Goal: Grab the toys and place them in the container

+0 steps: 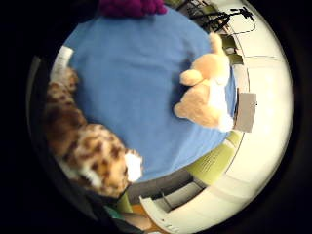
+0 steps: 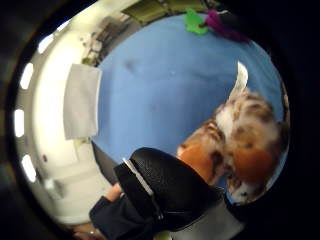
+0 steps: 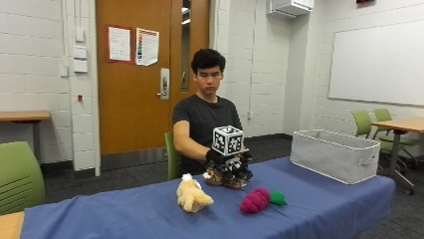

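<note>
Gripping spotted plush (image 3: 224, 179) from above with gloved right hand (image 3: 226, 164); fingers curled round it, toy just over blue tablecloth (image 3: 132, 211) near person's edge of table. Contact with cloth: cannot tell. Spotted plush close against palm in both palm views (image 1: 87, 146) (image 2: 240, 145); white tag sticking off one end. Long axis not readable from outside view, toy bunched under hand. Tan plush (image 3: 192, 195) lying on cloth just beside and to camera-left of held toy, long axis roughly toward camera; also seen on blue cloth in little-finger view (image 1: 207, 90). Purple plush (image 3: 256, 200) with green leaf, lying on cloth nearer camera. Grey fabric bin (image 3: 334, 154) upright at table's far right end, well apart from hand. Classroom: wooden door, whiteboard, green chairs.
</note>
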{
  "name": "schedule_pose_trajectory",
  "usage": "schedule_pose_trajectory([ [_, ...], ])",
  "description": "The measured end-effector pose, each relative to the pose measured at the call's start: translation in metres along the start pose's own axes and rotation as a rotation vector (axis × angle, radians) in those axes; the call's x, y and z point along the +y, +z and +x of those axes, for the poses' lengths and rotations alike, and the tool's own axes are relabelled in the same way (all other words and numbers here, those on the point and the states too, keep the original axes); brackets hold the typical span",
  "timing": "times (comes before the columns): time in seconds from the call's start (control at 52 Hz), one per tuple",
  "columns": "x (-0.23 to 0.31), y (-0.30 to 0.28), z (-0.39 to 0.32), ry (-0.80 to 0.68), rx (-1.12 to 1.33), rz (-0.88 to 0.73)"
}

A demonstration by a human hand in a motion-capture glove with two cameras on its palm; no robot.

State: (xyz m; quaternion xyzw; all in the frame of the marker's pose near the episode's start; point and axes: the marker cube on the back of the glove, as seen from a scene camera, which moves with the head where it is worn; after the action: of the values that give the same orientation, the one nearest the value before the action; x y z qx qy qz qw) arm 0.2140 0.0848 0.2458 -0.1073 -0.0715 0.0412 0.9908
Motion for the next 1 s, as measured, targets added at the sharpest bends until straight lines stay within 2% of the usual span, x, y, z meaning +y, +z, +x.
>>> schedule_pose_trajectory([
  [0.115, 0.001, 0.022, 0.011, 0.014, -0.093, -0.055],
  [0.212, 0.008, 0.031, 0.015, 0.023, -0.072, -0.077],
  [0.539, 0.021, 0.031, 0.011, 0.016, -0.064, -0.083],
  [0.654, 0.026, 0.029, 0.004, -0.013, -0.065, -0.038],
  [0.847, 0.032, 0.021, -0.005, -0.027, -0.015, 0.179],
  [1.001, 0.016, 0.011, -0.004, -0.036, -0.029, 0.117],
])
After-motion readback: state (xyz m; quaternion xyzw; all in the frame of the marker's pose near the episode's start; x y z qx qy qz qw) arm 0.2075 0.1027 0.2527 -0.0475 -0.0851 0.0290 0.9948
